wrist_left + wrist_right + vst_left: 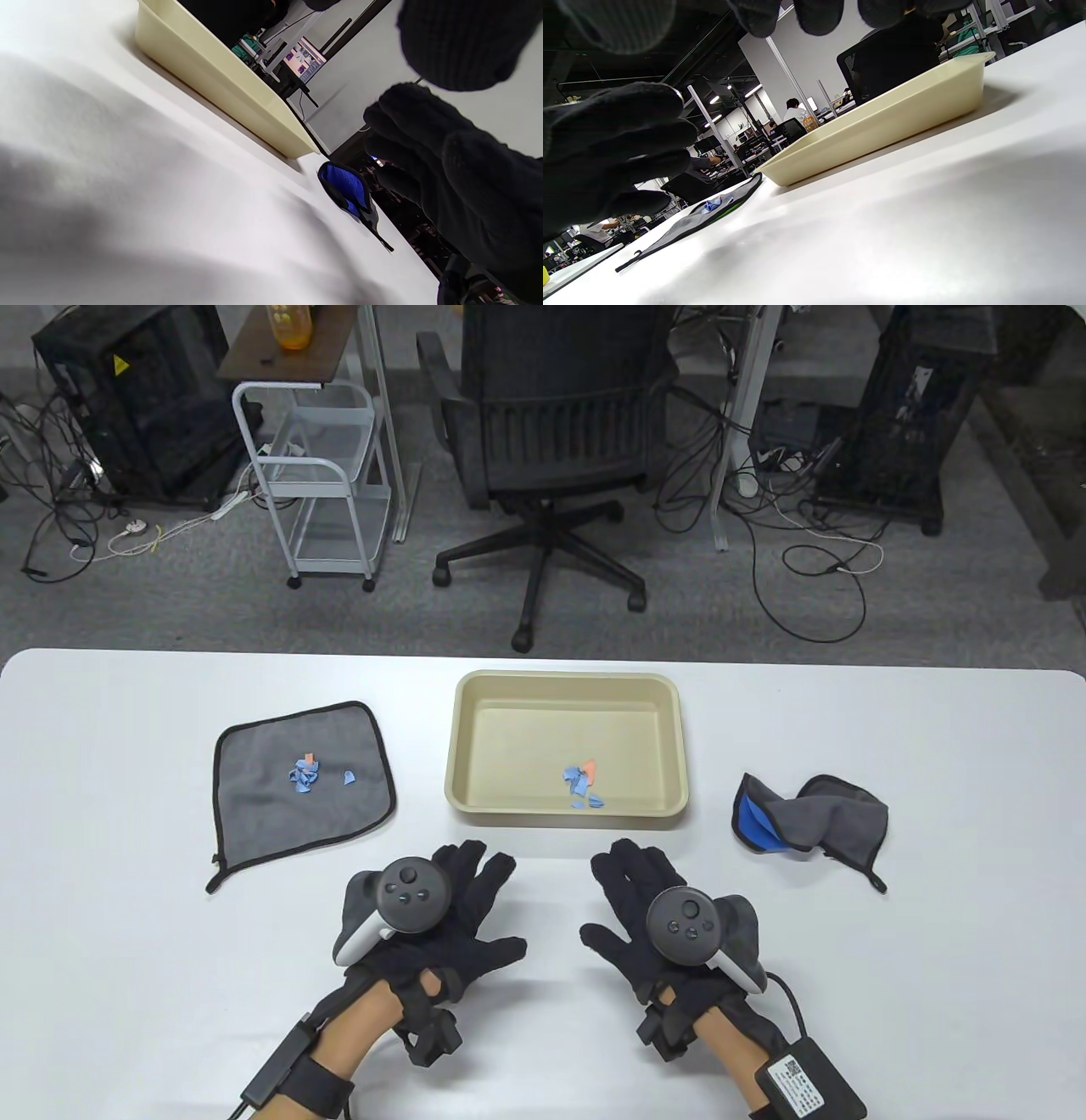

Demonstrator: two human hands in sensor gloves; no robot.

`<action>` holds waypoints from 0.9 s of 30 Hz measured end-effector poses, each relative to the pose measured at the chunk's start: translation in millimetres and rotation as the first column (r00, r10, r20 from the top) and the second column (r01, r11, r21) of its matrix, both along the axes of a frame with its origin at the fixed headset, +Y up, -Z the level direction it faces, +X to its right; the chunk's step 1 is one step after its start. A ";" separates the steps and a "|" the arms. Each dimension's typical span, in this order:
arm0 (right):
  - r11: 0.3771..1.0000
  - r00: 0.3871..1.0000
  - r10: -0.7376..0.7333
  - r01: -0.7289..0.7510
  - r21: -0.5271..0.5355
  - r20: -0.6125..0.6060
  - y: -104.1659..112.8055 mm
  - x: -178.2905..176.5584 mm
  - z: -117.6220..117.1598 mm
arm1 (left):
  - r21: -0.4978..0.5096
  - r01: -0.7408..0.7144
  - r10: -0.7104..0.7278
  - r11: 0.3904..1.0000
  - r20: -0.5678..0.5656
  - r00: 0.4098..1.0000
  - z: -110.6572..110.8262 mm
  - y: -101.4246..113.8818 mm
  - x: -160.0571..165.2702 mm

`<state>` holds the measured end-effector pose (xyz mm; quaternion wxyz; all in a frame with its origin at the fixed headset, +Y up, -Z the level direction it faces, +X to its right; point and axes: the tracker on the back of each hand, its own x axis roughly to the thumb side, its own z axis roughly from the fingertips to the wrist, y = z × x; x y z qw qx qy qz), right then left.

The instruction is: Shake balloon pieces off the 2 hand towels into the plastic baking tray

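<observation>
Table view: My left hand [441,912] and right hand [657,920] rest flat and open on the worktop [127,984], holding nothing. The tray [475,746] already has some pieces [581,785].
Left wrist view: The crumpled towel [345,186] looks done.
Right wrist view: The flat towel [687,220] still carries balloon bits [712,206].
Next: I think I lift it by its edges and shake it over the tray.

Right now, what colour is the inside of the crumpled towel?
Bright blue inside the crumpled towel; the table view shows it best.
</observation>
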<state>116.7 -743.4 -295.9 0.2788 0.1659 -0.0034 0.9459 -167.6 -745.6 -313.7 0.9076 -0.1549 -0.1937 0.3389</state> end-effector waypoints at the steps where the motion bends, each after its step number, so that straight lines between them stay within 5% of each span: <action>1: 1.000 1.000 0.002 -0.002 0.002 0.000 -0.1 0.3 0.0 | 0.007 0.004 -0.004 1.000 -0.005 1.000 -1.0 3.3 -2.7; 7: 0.999 0.999 0.032 -0.033 0.020 0.005 1.5 3.6 0.3 | 0.033 0.029 -0.025 0.999 -0.114 0.993 -18.2 41.1 -38.0; 16: 0.999 0.999 0.046 -0.046 0.025 0.009 2.3 7.9 0.5 | 0.042 0.091 -0.071 0.995 -0.348 0.935 -80.0 82.3 -112.2; 22: 0.999 0.999 0.049 -0.049 0.022 0.010 2.9 9.6 0.6 | -0.027 0.151 -0.146 0.988 -0.460 0.876 -126.5 77.5 -146.6; 27: 0.999 0.999 0.048 -0.048 0.021 0.011 3.1 10.9 0.8 | -0.139 0.135 -0.189 0.981 -0.531 0.826 -167.0 49.7 -167.2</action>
